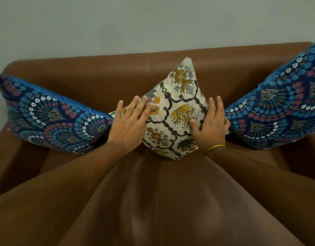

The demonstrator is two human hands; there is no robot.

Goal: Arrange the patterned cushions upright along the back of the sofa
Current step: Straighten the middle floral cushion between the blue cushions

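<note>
A cream cushion with yellow flowers and dark scrollwork stands on one corner at the middle of the brown sofa's back. My left hand lies flat against its left face, fingers spread. My right hand presses its right edge, thumb on the front and fingers round the side. A blue patterned cushion leans against the backrest at the left. Another blue patterned cushion leans at the right, partly cut off by the frame.
The sofa's left armrest and right armrest flank the seat. A plain grey wall rises behind the sofa. A yellow band sits on my right wrist.
</note>
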